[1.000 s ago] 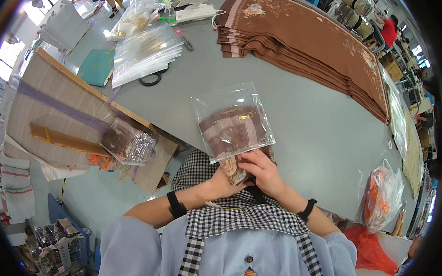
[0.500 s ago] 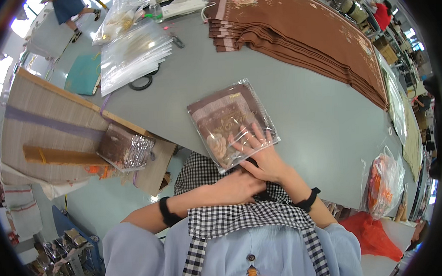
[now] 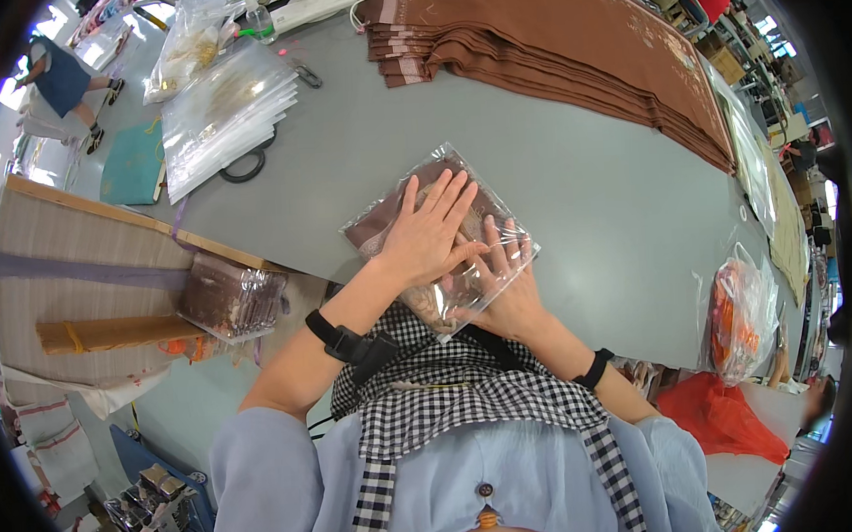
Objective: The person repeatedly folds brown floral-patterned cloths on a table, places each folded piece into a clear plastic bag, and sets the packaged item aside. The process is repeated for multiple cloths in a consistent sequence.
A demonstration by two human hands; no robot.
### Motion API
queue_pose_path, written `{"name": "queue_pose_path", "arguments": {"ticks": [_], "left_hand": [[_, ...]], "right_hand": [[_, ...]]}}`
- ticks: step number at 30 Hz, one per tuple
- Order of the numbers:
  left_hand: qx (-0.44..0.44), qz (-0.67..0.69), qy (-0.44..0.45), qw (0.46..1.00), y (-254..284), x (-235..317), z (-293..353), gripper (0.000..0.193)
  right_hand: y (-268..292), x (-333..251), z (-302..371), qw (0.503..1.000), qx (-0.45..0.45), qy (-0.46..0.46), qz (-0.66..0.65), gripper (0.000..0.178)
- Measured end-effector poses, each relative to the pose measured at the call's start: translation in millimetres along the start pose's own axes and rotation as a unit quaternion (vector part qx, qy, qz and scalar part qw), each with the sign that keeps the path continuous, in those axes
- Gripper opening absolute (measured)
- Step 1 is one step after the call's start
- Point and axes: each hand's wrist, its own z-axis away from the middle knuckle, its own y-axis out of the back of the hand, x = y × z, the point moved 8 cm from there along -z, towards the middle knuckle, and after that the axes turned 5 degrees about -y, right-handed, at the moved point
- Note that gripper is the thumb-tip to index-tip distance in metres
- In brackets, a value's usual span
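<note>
- Clear plastic packet (image 3: pixel 472 220) of folded brown patterned cloth, turned corner-up at the near edge of a grey table (image 3: pixel 586 230), with its lowest corner overlapping the apron in view.
- Left hand (image 3: pixel 417 245): laid flat across the packet, four fingers stretched away from the body and slightly spread, pinching nothing; its thumb points right, towards the other hand's fingers.
- Right hand (image 3: pixel 511 305): at the packet's lower right side, fingers extended and loosely spread. Glare makes it impossible to tell whether they lie over or under the clear film.
- A black band circles each wrist; the person wears a black-and-white checked apron (image 3: pixel 470 411) over a pale blue top.
- To the left, a bundle of shiny brown packets (image 3: pixel 223 299) sits beside a wood-grain panel (image 3: pixel 73 243).
- Farther up on the left, a fanned stack of clear bags (image 3: pixel 224 108) lies near a teal folder (image 3: pixel 132 163), with a black loop handle (image 3: pixel 244 166) showing at the bags' edge.
- Across the table's far side stretches a layered pile of brown cloth (image 3: pixel 550 51) with floral designs.
- At the right edge is a clear bag with orange contents (image 3: pixel 733 319), above a red bag (image 3: pixel 727 414).
</note>
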Motion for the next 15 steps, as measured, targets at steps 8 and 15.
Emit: {"name": "queue_pose_path", "arguments": {"ticks": [8,15], "left_hand": [[-0.07,-0.037,0.08,0.994,2.1,-18.9,-2.2,0.087],[0.008,-0.116,0.084,0.99,11.6,-21.5,-2.5,0.091]], "right_hand": [[7.7,-1.2,-24.0,0.994,0.043,0.085,-0.054,0.125],[21.0,-4.9,-32.4,0.98,0.089,0.159,-0.08,0.131]]}}
